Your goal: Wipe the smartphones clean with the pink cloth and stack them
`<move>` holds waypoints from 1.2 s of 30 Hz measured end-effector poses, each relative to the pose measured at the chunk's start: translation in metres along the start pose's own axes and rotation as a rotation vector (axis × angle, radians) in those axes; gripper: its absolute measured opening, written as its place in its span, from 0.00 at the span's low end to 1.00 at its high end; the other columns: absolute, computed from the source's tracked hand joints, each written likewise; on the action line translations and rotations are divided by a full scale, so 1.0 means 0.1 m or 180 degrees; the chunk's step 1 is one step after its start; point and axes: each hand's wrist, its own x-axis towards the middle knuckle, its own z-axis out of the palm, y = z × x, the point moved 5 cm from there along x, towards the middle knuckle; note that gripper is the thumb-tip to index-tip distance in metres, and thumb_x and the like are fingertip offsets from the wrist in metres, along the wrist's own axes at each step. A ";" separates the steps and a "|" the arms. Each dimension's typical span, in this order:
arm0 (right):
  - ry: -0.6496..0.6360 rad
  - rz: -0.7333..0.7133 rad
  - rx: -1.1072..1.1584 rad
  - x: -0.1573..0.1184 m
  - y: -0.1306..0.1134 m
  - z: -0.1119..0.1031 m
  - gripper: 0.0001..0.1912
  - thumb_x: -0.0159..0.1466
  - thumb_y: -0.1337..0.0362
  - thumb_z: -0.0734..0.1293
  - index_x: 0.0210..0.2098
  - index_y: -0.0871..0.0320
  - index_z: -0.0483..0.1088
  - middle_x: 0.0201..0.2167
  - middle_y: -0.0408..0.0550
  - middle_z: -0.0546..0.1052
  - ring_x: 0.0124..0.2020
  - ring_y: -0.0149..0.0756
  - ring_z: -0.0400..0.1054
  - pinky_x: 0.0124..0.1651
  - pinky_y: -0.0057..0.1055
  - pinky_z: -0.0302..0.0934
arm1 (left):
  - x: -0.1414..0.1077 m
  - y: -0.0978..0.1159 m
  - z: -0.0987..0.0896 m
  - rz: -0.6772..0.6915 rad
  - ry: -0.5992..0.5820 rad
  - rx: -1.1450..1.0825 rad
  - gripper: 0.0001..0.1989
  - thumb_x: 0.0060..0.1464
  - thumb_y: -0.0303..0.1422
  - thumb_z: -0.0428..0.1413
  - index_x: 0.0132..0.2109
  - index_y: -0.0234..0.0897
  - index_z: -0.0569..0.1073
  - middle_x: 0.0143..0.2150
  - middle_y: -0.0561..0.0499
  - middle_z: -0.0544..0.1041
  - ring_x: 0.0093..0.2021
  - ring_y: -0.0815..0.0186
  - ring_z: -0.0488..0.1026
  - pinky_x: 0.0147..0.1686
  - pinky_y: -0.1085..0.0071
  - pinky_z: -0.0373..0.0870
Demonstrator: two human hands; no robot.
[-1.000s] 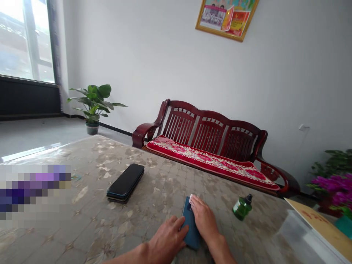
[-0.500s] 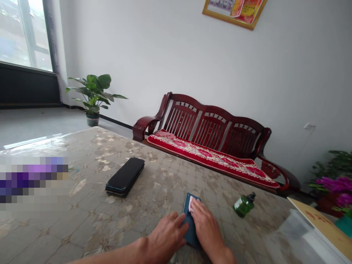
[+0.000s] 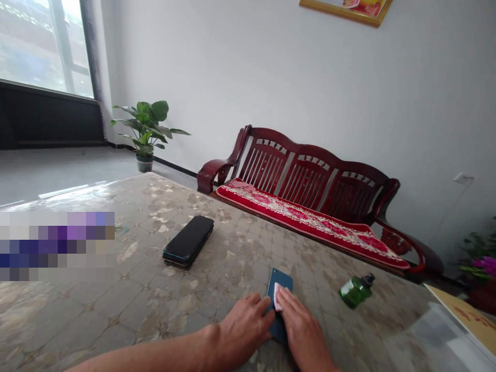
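A blue smartphone (image 3: 284,279) lies flat on the table, its lower part partly covered by my hands. My left hand (image 3: 245,324) grips the phone along its left edge, fingers curled at the side. Under the fingertips of my right hand (image 3: 304,326), a small pale pink cloth (image 3: 277,296) is pressed against the phone's upper half. Farther off to the left sits a stack of dark phones (image 3: 189,238), the top one with its black screen up. To the right of my right hand stands a green bottle (image 3: 353,293) with a black cap.
The table (image 3: 139,305) has a patterned cover under clear film. A tan box or folder (image 3: 465,312) is at the right edge; a pixelated patch hides something at left. Beyond the table are a wooden bench (image 3: 310,165) with a red cushion and a potted plant (image 3: 147,129).
My right hand has slid the cloth a little toward me along the phone, away from its top edge. The left hand keeps its hold. The whole view has shifted slightly.
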 end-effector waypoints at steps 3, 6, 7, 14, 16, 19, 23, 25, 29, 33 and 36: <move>0.0113 0.0227 -0.0036 0.23 0.09 0.02 0.24 0.67 0.70 0.54 0.60 0.57 0.67 0.59 0.50 0.70 0.60 0.41 0.64 0.61 0.41 0.62 | -0.02 -0.01 0.00 -0.0059 -0.0080 -0.0007 0.10 0.61 0.36 0.56 0.46 0.36 0.70 0.46 0.46 0.73 0.44 0.57 0.70 0.42 0.63 0.71; 0.0210 0.0327 -0.0033 0.41 0.12 0.03 0.23 0.67 0.70 0.54 0.59 0.60 0.68 0.58 0.54 0.71 0.59 0.42 0.65 0.61 0.43 0.62 | -0.03 -0.02 -0.01 -0.0062 -0.0106 -0.0026 0.10 0.61 0.37 0.56 0.46 0.37 0.69 0.47 0.47 0.72 0.45 0.57 0.70 0.42 0.63 0.71; 0.0224 0.0321 -0.0026 0.42 0.11 0.04 0.23 0.68 0.69 0.54 0.59 0.61 0.67 0.58 0.54 0.71 0.59 0.42 0.65 0.61 0.43 0.62 | -0.03 -0.02 -0.01 -0.0067 -0.0099 -0.0030 0.10 0.61 0.37 0.56 0.46 0.37 0.69 0.47 0.47 0.72 0.45 0.57 0.70 0.42 0.63 0.71; 0.0022 0.0008 0.0033 0.00 -0.08 0.00 0.23 0.68 0.69 0.56 0.61 0.56 0.64 0.60 0.49 0.68 0.60 0.41 0.63 0.61 0.41 0.62 | -0.01 -0.01 0.04 -0.0009 -0.0096 -0.0002 0.13 0.60 0.37 0.58 0.48 0.35 0.70 0.48 0.47 0.73 0.46 0.57 0.71 0.44 0.62 0.71; -0.0012 0.0003 0.0031 -0.02 -0.11 -0.02 0.23 0.68 0.69 0.56 0.61 0.54 0.64 0.60 0.48 0.69 0.61 0.41 0.63 0.62 0.42 0.61 | 0.00 -0.01 0.06 0.0006 -0.0093 0.0012 0.14 0.59 0.38 0.58 0.48 0.34 0.70 0.48 0.46 0.73 0.47 0.56 0.70 0.45 0.61 0.71; 0.0008 0.0128 0.0000 0.18 -0.09 -0.03 0.24 0.67 0.72 0.55 0.60 0.55 0.66 0.59 0.49 0.70 0.60 0.41 0.64 0.64 0.43 0.59 | 0.01 -0.01 0.08 0.0007 -0.0131 0.0049 0.13 0.60 0.37 0.57 0.48 0.35 0.70 0.48 0.45 0.73 0.47 0.55 0.70 0.45 0.60 0.71; 0.0155 0.0376 0.0063 0.49 -0.03 -0.02 0.24 0.67 0.73 0.54 0.59 0.57 0.68 0.57 0.52 0.72 0.60 0.40 0.65 0.63 0.42 0.59 | -0.01 -0.03 0.09 -0.0006 -0.0250 0.0082 0.10 0.62 0.36 0.54 0.48 0.36 0.70 0.50 0.45 0.72 0.46 0.56 0.70 0.45 0.61 0.72; 0.0146 0.0408 0.0094 0.49 -0.04 -0.02 0.24 0.67 0.73 0.54 0.59 0.58 0.68 0.57 0.53 0.72 0.60 0.39 0.64 0.63 0.41 0.59 | -0.01 -0.05 0.08 -0.0051 -0.0287 0.0051 0.11 0.62 0.37 0.55 0.49 0.37 0.70 0.51 0.46 0.72 0.46 0.57 0.70 0.46 0.60 0.72; 0.0015 0.0116 0.0091 0.18 -0.20 -0.06 0.23 0.67 0.71 0.56 0.60 0.58 0.66 0.59 0.52 0.70 0.60 0.40 0.64 0.63 0.40 0.60 | 0.01 -0.05 0.09 -0.0070 -0.0382 -0.0020 0.12 0.62 0.35 0.56 0.51 0.37 0.70 0.53 0.46 0.72 0.48 0.56 0.70 0.48 0.59 0.72; -0.0003 0.0010 0.0080 0.06 -0.27 -0.11 0.23 0.68 0.71 0.56 0.61 0.55 0.65 0.59 0.50 0.69 0.61 0.39 0.63 0.63 0.40 0.59 | 0.03 -0.01 0.07 -0.0030 -0.0457 -0.0023 0.12 0.62 0.33 0.56 0.52 0.36 0.70 0.53 0.45 0.72 0.50 0.56 0.70 0.50 0.59 0.70; -0.0013 0.0124 0.0093 0.28 -0.22 -0.08 0.22 0.67 0.72 0.57 0.58 0.55 0.68 0.58 0.51 0.72 0.59 0.40 0.65 0.64 0.41 0.58 | 0.02 -0.01 0.01 -0.0102 -0.0494 0.0007 0.12 0.62 0.34 0.55 0.51 0.37 0.71 0.54 0.44 0.71 0.49 0.55 0.70 0.49 0.59 0.71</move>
